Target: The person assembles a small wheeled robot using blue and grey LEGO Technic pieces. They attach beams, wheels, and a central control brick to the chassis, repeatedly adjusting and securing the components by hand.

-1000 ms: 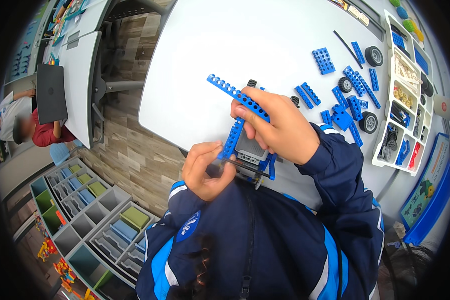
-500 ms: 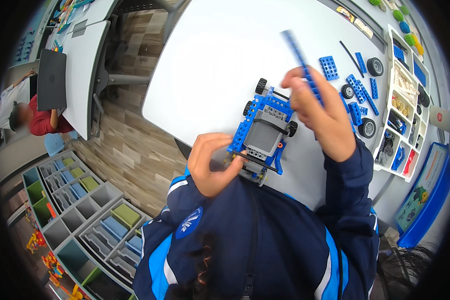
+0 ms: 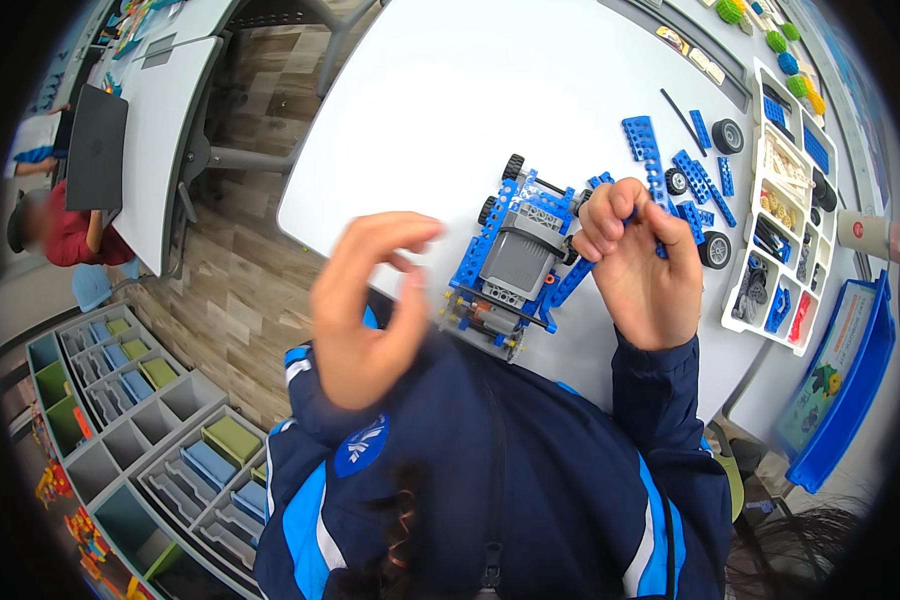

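A blue and grey toy vehicle (image 3: 520,260) built of plastic pieces stands on the white table in front of me. It has a grey box-shaped block in the middle, black-tyred wheels and a blue beam (image 3: 570,283) slanting from its right side. My left hand (image 3: 365,310) is in the air left of the vehicle, thumb and fingers apart, holding nothing. To the right of the vehicle, my right hand (image 3: 642,260) is raised with fingers curled together at the tips. What they pinch is hidden. Behind its fingertips lies a blue perforated plate (image 3: 638,138).
Blue beams (image 3: 692,175), loose wheels (image 3: 715,250) and a black rod (image 3: 682,120) lie on the right. Beyond them is a white sorting tray (image 3: 760,260), near a blue bin (image 3: 840,380). Storage drawers (image 3: 150,440) stand lower left; a person (image 3: 80,235) sits at another table.
My left hand has let go of the vehicle and moved left, opening. My right hand has come down; the long blue beam it held upright no longer shows clearly in it.
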A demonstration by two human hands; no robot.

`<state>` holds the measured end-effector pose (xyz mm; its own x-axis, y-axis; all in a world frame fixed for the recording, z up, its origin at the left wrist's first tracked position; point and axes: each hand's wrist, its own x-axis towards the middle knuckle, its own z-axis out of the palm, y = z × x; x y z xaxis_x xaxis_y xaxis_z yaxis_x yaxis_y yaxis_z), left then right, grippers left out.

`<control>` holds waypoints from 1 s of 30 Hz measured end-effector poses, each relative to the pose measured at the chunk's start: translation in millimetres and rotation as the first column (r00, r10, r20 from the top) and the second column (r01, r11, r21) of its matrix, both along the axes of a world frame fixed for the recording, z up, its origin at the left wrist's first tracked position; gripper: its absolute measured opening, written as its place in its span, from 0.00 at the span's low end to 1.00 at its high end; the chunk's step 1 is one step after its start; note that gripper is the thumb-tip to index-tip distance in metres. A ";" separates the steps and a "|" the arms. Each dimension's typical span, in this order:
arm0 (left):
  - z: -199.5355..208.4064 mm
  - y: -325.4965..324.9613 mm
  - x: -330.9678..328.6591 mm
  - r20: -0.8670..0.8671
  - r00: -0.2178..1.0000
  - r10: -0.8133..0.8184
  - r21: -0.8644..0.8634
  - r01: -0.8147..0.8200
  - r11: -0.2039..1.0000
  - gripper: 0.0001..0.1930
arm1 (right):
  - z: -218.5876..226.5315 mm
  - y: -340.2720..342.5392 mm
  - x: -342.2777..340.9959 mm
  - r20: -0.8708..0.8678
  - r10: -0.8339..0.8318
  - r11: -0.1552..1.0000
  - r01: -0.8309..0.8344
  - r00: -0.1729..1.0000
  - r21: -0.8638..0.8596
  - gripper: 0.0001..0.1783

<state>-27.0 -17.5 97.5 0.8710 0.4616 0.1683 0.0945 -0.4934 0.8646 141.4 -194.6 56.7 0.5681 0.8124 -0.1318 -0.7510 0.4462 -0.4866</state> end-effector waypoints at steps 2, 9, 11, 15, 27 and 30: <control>-0.6 -12.4 13.1 -0.038 0.990 -0.137 0.090 0.140 0.986 0.16 | 0.2 0.9 -5.1 -0.021 0.008 0.999 -0.009 1.000 -0.033 0.09; -4.2 -34.9 38.5 -0.078 0.968 -0.238 -0.014 0.237 0.971 0.22 | 5.1 2.1 -16.0 0.038 -0.009 1.000 0.009 0.999 0.011 0.12; -2.9 -36.6 38.9 -0.085 0.971 -0.225 -0.123 0.214 0.969 0.24 | 10.8 2.8 -22.6 0.049 -0.058 0.996 0.060 0.997 -0.062 0.12; -3.3 -38.7 42.0 -0.063 0.967 -0.246 -0.239 0.225 0.945 0.24 | 20.6 1.1 -32.0 0.204 -0.094 0.972 0.134 0.974 -0.192 0.13; 1.0 -33.0 60.0 -0.219 0.895 -0.390 -0.135 0.368 0.920 0.33 | 17.9 -46.0 -3.0 0.680 0.007 0.714 0.473 0.733 -0.517 0.05; 1.0 -31.1 61.9 -0.247 0.874 -0.419 -0.116 0.402 0.908 0.35 | 5.4 -53.4 -6.5 0.479 0.075 0.808 0.228 0.874 -0.543 0.05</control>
